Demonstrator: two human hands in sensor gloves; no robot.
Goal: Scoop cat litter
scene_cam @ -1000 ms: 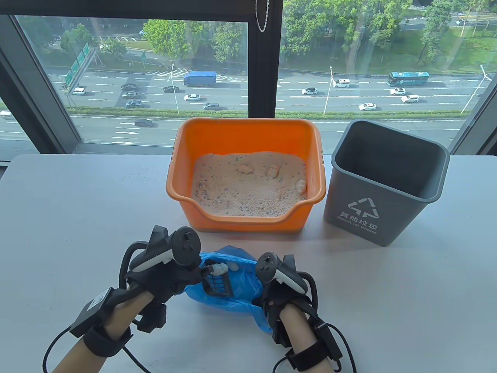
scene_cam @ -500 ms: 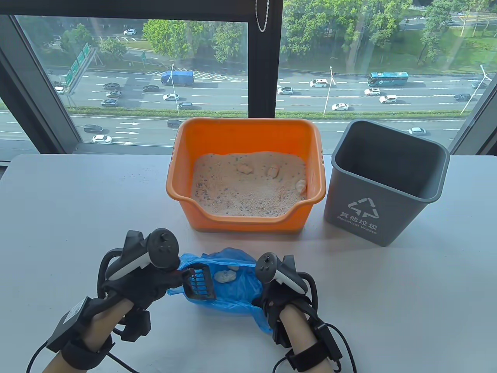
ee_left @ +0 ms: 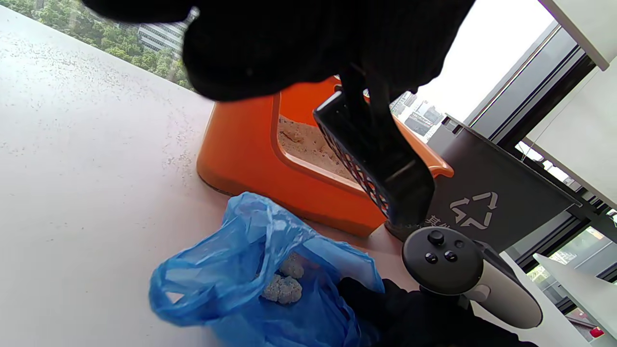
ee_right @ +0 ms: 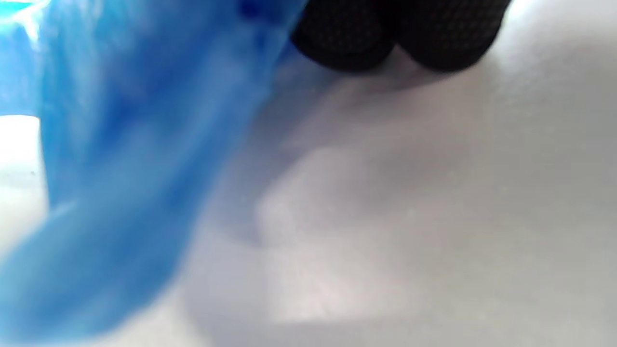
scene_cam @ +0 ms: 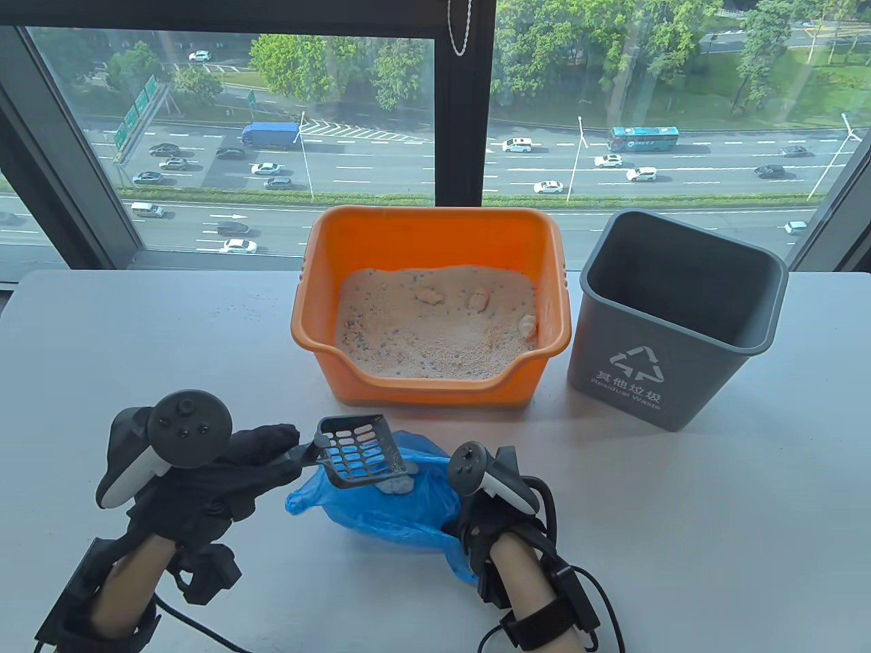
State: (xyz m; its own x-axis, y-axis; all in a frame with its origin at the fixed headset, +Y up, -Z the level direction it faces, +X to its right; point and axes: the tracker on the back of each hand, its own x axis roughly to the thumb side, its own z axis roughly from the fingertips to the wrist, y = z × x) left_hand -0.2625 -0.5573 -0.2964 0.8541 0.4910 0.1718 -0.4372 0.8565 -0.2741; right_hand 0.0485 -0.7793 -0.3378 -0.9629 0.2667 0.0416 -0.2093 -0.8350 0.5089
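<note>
My left hand (scene_cam: 224, 469) grips the handle of a black slotted scoop (scene_cam: 357, 452) and holds it empty above the open blue plastic bag (scene_cam: 381, 507); the scoop also shows in the left wrist view (ee_left: 381, 168). My right hand (scene_cam: 486, 510) holds the bag's right edge on the table. Two pale clumps (ee_left: 284, 282) lie inside the bag. The orange litter box (scene_cam: 432, 235) stands behind, filled with sandy litter (scene_cam: 429, 333) with three clumps (scene_cam: 429, 294) on top.
A grey waste bin (scene_cam: 670, 320) stands right of the litter box. The white table (scene_cam: 714, 510) runs to a window at the back. In the right wrist view the blue bag (ee_right: 120, 144) lies blurred beside my fingertips (ee_right: 395, 33).
My left hand tipped a clump out of the scoop into the bag, then drew back to the left and lifted the scoop level above it. The right hand stayed still.
</note>
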